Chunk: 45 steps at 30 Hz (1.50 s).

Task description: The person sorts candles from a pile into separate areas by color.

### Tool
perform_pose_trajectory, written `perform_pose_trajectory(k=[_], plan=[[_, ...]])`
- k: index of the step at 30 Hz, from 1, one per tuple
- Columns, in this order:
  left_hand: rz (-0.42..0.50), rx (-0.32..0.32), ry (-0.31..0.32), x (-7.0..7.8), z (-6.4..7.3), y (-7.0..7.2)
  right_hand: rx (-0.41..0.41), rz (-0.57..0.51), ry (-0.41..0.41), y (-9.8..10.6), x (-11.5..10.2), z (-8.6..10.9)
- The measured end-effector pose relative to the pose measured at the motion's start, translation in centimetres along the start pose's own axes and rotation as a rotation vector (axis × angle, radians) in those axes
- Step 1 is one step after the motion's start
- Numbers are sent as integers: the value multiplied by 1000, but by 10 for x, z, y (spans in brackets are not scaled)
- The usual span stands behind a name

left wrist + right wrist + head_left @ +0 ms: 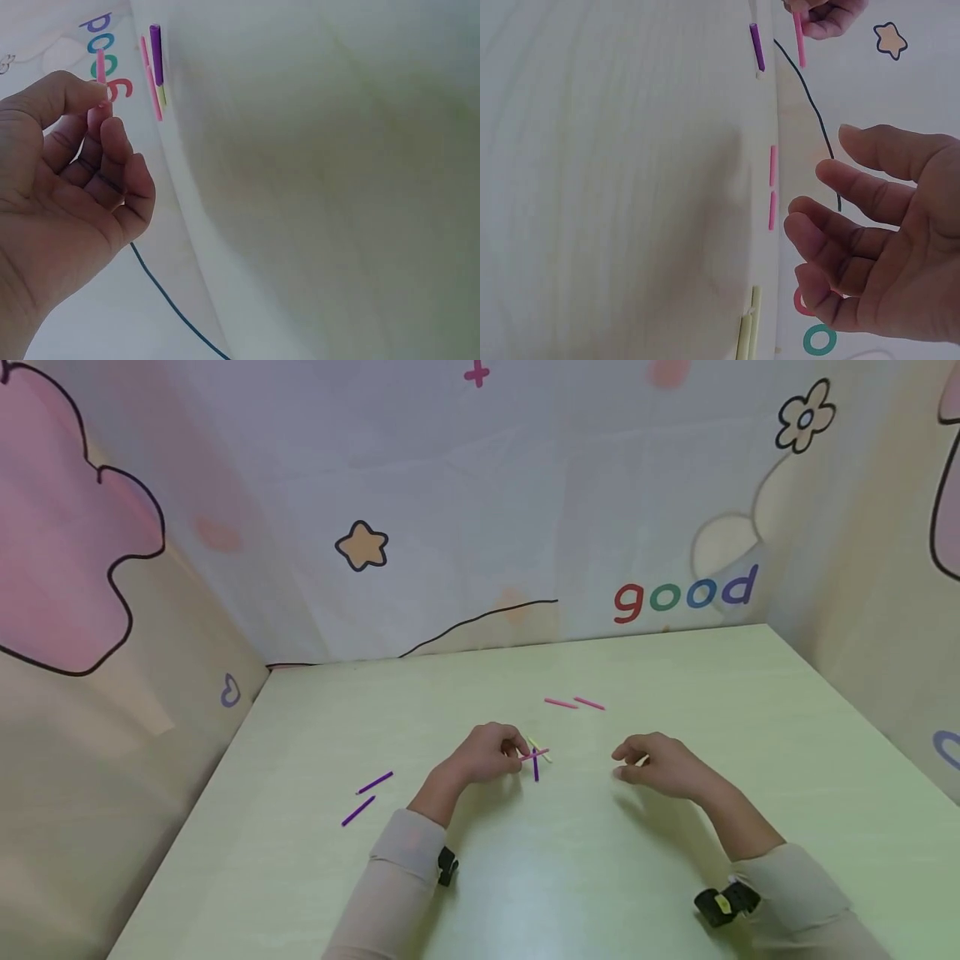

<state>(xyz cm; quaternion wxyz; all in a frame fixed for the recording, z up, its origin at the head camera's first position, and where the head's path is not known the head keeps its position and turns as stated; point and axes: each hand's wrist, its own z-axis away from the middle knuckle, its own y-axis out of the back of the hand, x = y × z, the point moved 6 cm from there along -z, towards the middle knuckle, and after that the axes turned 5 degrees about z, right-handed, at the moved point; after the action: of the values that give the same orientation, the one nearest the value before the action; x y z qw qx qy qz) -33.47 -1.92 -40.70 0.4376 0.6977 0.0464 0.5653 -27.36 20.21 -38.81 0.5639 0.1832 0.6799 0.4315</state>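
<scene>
My left hand (491, 753) pinches a short pink stick (538, 753) between thumb and fingertips; in the left wrist view the stick (101, 67) points upward from the grip. Beyond it in the head view are a purple stick (536, 770) and a pale yellow stick (547, 757), partly overlapped by the pink one. Whether they touch it, I cannot tell. To the right, my right hand (660, 766) hovers over the table with fingers loosely bent and holding nothing, as the right wrist view of the hand (885, 232) also shows.
Two pink sticks (561, 702) lie toward the back of the table (337, 710). Left of my left hand lie two purple sticks (358, 811). Pale yellow sticks (748, 330) appear low in the right wrist view. A printed curtain (465, 510) hangs behind the table.
</scene>
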Motion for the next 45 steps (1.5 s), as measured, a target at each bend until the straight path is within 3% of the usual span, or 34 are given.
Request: perform_pose_trajectory(k=[10, 23, 35, 45], plan=[[29, 53, -1, -7, -20, 3, -24, -38, -46, -6, -3, -20], [-4, 92, 28, -13, -46, 8, -26, -88, -70, -18, -3, -50], [55, 179, 59, -24, -64, 11, 50, -179, -83, -24, 6, -72], [36, 217, 104, -34, -77, 13, 91, -168, -78, -27, 5, -85]])
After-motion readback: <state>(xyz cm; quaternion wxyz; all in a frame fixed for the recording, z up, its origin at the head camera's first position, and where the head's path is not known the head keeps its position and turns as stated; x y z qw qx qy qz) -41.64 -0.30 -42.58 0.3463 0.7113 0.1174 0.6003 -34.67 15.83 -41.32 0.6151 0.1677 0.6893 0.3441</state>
